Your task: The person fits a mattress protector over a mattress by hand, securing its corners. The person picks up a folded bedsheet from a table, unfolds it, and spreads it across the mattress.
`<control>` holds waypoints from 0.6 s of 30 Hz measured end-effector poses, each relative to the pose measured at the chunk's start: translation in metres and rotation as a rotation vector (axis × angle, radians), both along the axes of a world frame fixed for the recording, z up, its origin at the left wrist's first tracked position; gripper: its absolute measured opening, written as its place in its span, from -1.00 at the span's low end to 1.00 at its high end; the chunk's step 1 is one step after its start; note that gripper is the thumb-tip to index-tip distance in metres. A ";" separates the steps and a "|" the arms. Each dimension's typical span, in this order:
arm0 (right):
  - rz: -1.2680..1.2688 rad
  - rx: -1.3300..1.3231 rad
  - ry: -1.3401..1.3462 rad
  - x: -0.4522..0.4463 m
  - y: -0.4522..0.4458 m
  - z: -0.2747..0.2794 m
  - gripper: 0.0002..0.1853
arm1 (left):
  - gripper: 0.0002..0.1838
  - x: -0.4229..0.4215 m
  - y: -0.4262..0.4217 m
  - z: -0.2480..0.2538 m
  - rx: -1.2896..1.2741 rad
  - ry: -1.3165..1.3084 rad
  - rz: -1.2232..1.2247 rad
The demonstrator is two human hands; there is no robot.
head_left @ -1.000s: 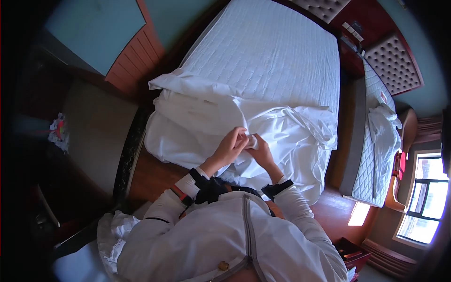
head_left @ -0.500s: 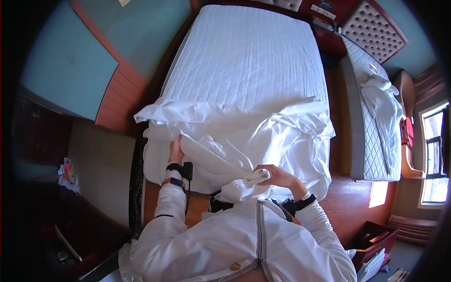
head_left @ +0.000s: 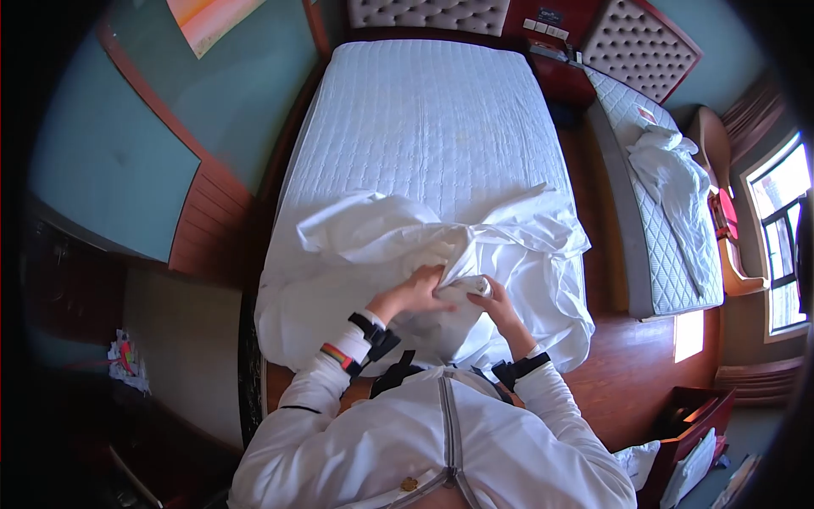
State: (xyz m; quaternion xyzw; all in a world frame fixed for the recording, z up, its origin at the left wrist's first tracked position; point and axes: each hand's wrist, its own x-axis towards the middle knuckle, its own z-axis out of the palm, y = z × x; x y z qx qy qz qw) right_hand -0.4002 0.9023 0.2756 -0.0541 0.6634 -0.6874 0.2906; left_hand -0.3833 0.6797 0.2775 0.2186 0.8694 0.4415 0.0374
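Note:
A loose white sheet (head_left: 365, 233) lies bunched across the near half of a large bed, whose quilted white mattress (head_left: 424, 119) shows beyond it. My left hand (head_left: 417, 291) is closed on gathered sheet near the middle, with part of its fingers hidden by the folds. Just to its right, my right hand (head_left: 498, 307) pinches a rolled bit of the same sheet between thumb and fingers. A raised fold runs up from between the two hands.
A second bed (head_left: 649, 195) with crumpled white bedding stands to the right, near a window (head_left: 780, 229). Between the beds, a nightstand (head_left: 560, 76) stands at the head end. An open dark red box (head_left: 691, 424) is at the lower right. Wall panels (head_left: 212, 212) line the left.
My left hand has moved from the sheet's left side to the middle, beside my right hand. The sheet's left part is drawn inward. The view has shifted, showing more of the headboard.

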 end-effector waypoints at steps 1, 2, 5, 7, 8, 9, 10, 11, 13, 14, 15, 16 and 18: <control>0.095 0.029 -0.006 -0.001 0.004 0.001 -0.59 | -0.38 0.015 0.004 -0.016 -0.109 0.104 0.042; 0.124 0.040 0.011 0.001 0.001 0.004 -0.58 | -0.34 0.030 0.009 -0.030 -0.175 0.071 0.058; 0.345 0.078 0.093 0.009 -0.011 0.000 -0.45 | -0.34 0.061 0.017 -0.051 -0.073 -0.104 0.166; 0.301 0.032 -0.128 0.013 -0.019 0.008 -0.38 | -0.44 0.052 -0.003 -0.069 -0.104 -0.191 0.242; 0.280 0.008 -0.238 0.017 -0.024 0.014 -0.35 | -0.49 0.045 -0.016 -0.079 -0.119 -0.234 0.281; 0.291 0.095 -0.125 0.016 -0.032 0.034 -0.25 | -0.54 0.036 -0.029 -0.063 -0.138 -0.179 0.386; 0.321 0.171 -0.120 0.010 -0.036 0.046 -0.23 | -0.60 0.024 -0.041 -0.036 -0.153 -0.122 0.492; 0.384 0.178 -0.220 0.006 -0.036 0.054 -0.21 | -0.62 0.012 -0.051 -0.015 -0.094 -0.024 0.583; 0.494 0.093 -0.398 0.005 -0.040 0.056 -0.12 | -0.65 -0.001 -0.059 0.026 -0.058 0.208 0.627; 0.559 -0.162 -0.501 0.007 -0.043 0.054 0.00 | -0.66 -0.003 -0.056 0.047 -0.080 0.336 0.580; 0.445 -0.402 -0.589 0.009 -0.053 0.067 -0.01 | -0.67 -0.002 -0.050 0.069 -0.102 0.461 0.532; 0.327 -0.639 -0.674 0.011 -0.065 0.080 -0.01 | -0.62 0.002 -0.038 0.093 -0.053 0.577 0.426; -0.142 -0.707 -0.595 -0.012 -0.071 0.085 -0.28 | -0.60 0.020 -0.015 0.092 -0.259 0.744 0.260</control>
